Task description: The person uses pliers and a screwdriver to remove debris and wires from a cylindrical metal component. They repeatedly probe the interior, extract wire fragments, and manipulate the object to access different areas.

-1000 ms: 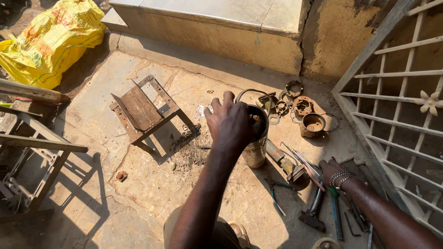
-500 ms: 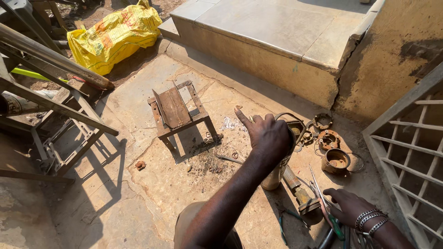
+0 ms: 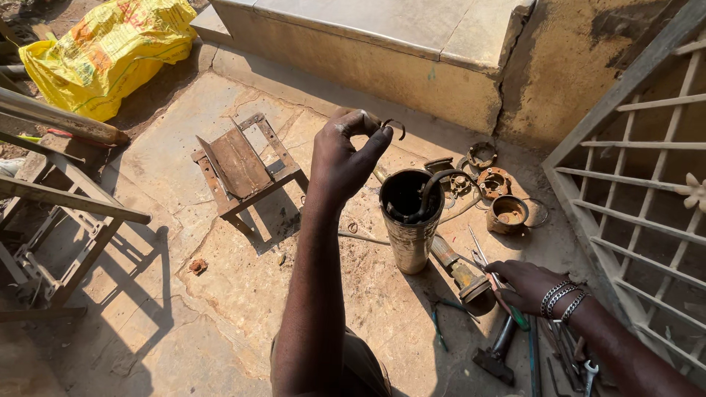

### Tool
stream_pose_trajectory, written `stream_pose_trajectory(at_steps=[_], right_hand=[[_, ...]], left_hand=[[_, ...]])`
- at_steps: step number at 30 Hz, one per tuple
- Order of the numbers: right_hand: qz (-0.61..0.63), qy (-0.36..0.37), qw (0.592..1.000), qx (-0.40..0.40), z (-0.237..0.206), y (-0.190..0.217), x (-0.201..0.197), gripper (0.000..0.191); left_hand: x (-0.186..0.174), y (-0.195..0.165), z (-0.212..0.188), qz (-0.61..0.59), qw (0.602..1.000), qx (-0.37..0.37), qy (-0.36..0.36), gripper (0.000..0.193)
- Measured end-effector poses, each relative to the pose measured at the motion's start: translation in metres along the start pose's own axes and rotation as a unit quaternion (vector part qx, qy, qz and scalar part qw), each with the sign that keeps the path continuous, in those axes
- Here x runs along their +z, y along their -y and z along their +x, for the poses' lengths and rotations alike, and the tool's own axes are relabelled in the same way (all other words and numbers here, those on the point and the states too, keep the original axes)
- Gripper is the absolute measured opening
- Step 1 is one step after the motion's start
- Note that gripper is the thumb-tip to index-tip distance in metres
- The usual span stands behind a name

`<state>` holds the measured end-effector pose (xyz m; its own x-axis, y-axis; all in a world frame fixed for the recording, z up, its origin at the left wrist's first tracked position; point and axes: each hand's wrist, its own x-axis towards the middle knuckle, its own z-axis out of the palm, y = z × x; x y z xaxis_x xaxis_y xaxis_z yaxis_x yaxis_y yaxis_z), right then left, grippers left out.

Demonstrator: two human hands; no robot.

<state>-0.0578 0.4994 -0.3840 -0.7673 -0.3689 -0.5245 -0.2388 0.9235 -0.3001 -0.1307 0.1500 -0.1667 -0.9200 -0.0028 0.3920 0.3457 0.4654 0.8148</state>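
Observation:
My left hand is raised above the ground, pinching a small dark curved metal ring between thumb and fingertips. Just right of it stands an upright rusty metal cylinder, open at the top, with a dark hose or cable curling out of it. My right hand, with bangles on the wrist, rests low on the ground among tools, fingers around a green-handled screwdriver beside a brass-coloured pipe piece.
A small rusty metal stool stands to the left. Round rusty parts lie behind the cylinder. Hammer, pliers and spanners lie bottom right. A yellow sack, a metal frame, a concrete step and a grille surround the area.
My left hand has lifted off the cylinder's top and now holds the small ring up. The view shifted, and my right hand has settled on the tools.

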Motion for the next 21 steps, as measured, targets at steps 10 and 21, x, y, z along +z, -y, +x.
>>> stream_pose_trajectory(at_steps=[10, 21], right_hand=[[0.028, -0.061, 0.996, -0.053, 0.013, 0.037, -0.018, 0.060], [0.014, -0.027, 0.998, -0.046, 0.025, 0.043, -0.013, 0.051]], left_hand=[[0.022, -0.013, -0.026, 0.318, 0.940, -0.041, 0.121, 0.023], [0.057, 0.043, -0.020, 0.275, 0.942, -0.075, 0.179, 0.035]])
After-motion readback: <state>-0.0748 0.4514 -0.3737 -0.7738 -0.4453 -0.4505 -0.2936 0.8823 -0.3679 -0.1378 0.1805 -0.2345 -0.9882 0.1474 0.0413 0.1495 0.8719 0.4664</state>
